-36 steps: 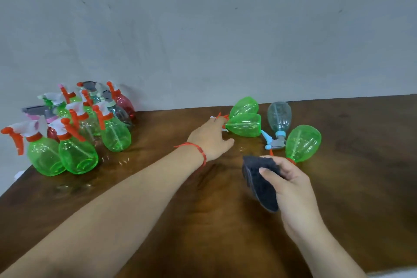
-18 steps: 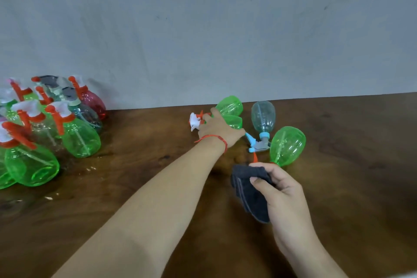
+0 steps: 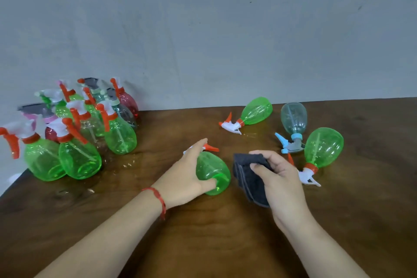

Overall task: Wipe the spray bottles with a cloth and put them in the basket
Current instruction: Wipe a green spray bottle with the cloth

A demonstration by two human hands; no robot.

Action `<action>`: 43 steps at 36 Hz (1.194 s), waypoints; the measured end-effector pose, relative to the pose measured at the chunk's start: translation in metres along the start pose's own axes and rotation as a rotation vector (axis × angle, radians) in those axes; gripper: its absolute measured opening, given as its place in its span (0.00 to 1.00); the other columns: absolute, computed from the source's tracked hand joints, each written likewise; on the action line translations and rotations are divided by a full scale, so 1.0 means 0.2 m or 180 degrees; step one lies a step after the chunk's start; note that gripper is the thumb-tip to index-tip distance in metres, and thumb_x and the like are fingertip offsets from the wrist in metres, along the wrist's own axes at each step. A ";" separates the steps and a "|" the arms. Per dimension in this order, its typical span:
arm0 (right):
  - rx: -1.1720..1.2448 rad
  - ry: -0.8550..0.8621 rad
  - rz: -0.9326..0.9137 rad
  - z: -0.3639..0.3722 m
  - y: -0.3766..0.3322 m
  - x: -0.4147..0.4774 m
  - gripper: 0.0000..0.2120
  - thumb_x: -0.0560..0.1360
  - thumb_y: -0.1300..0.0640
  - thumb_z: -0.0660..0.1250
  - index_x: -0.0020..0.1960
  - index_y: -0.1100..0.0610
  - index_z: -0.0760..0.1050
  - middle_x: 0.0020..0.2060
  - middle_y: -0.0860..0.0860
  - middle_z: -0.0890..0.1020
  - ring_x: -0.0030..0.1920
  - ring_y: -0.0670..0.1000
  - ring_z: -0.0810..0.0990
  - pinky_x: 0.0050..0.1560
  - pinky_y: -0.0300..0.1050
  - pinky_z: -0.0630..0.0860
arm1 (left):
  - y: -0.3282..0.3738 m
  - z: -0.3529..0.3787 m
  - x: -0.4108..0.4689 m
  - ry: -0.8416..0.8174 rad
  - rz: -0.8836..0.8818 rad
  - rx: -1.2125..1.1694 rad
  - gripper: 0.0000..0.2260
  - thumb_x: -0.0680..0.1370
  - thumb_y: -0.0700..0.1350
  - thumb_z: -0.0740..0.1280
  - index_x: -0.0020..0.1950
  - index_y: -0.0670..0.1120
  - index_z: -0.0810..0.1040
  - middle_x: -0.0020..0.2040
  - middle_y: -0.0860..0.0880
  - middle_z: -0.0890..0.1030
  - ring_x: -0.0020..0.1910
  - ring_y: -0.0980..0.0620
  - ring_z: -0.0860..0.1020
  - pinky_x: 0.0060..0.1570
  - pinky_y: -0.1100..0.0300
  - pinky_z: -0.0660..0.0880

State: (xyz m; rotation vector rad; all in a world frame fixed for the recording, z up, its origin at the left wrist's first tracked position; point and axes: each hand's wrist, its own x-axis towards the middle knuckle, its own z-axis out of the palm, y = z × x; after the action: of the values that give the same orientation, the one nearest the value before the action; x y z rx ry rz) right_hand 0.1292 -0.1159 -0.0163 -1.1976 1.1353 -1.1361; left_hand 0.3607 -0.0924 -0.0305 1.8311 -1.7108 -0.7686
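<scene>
Right hand (image 3: 281, 179): clenched round folded dark grey cloth (image 3: 247, 171).
Left hand (image 3: 181, 177): grasps translucent green plastic spray bottle (image 3: 213, 170) by its belly, at brown wooden table (image 3: 214, 232) centre.
Handling: probably empty, light, slick, thin-walled; belly grip suits.

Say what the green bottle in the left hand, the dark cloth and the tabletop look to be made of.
Translucent green spray bottle in the left hand: glossy tinted plastic; see-through, with highlights. Folded dark grey cloth in the right hand: soft matt fabric, perhaps microfibre; stitched edges. Brown tabletop: wood or wood veneer, semi-gloss; grain, faint reflections.
</scene>
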 end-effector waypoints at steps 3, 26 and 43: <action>-0.0154 -0.0036 -0.0158 0.12 0.02 0.07 0.13 0.81 0.65 0.69 0.53 0.48 0.85 0.46 0.45 0.88 0.49 0.48 0.87 0.53 0.53 0.84 | -0.03 -0.03 -0.08 0.0142 -0.0009 -0.0031 0.50 0.66 0.68 0.78 0.81 0.71 0.52 0.78 0.63 0.65 0.74 0.58 0.71 0.74 0.57 0.71; 0.0567 -0.0559 -0.0856 0.39 0.07 0.32 0.19 0.82 0.70 0.65 0.60 0.49 0.84 0.59 0.49 0.86 0.64 0.52 0.83 0.71 0.59 0.75 | -0.17 -0.06 -0.09 0.0790 0.0837 -0.0274 0.54 0.65 0.54 0.86 0.83 0.66 0.58 0.75 0.67 0.70 0.74 0.63 0.72 0.71 0.71 0.68; -0.0483 -0.1569 -0.1843 0.43 0.11 0.25 0.25 0.83 0.73 0.60 0.72 0.51 0.79 0.74 0.40 0.76 0.77 0.41 0.70 0.77 0.41 0.66 | -0.24 -0.11 -0.06 0.1507 0.1218 -0.0619 0.52 0.64 0.48 0.88 0.82 0.59 0.65 0.77 0.57 0.72 0.76 0.52 0.74 0.75 0.51 0.73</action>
State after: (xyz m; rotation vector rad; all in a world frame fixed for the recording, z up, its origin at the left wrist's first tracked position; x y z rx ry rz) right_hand 0.2204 -0.1573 -0.0376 -1.8756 0.5103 -1.0873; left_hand 0.4092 -0.0766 -0.0489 1.3579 -1.5387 -0.2983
